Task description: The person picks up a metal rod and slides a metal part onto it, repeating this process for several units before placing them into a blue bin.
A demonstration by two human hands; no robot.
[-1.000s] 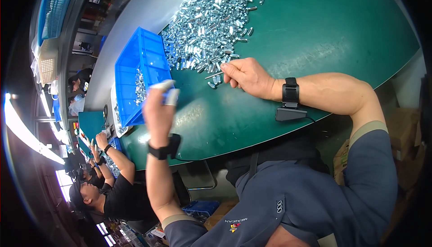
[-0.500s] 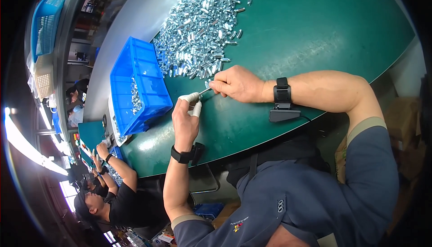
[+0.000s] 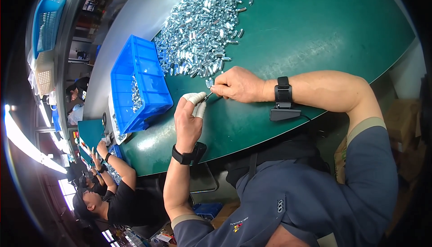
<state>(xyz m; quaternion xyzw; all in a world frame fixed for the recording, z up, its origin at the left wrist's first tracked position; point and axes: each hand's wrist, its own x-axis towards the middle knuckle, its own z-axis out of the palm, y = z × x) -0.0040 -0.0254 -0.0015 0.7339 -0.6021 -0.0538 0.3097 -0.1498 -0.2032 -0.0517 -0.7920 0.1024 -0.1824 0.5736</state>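
Note:
My left hand (image 3: 186, 123), with white covers on its fingertips, is closed in a pinch on a small shiny metal piece (image 3: 206, 97), mostly hidden by the fingers. My right hand (image 3: 240, 85) grips a thin metal rod (image 3: 210, 94), whose end meets the piece at the left fingertips. Just beyond the right fingertips, a couple of loose metal pieces (image 3: 209, 82) lie on the green tabletop (image 3: 288, 60). Farther back spreads a large heap of short silvery metal pieces (image 3: 198, 35). Left of the heap, a blue plastic bin (image 3: 150, 82) is tipped toward the left, with small metal parts (image 3: 136, 95) inside.
A white tray (image 3: 118, 127) with metal parts sits behind the bin. At the lower left a co-worker in black (image 3: 135, 206) has both hands over another part of the bench. Blue baskets (image 3: 47, 28) stand on a shelf at the far left. Cardboard boxes (image 3: 400, 121) are at the right.
My left hand has shifted slightly up and right, closer to my right hand. Less of the rod shows between them. The right hand has barely moved.

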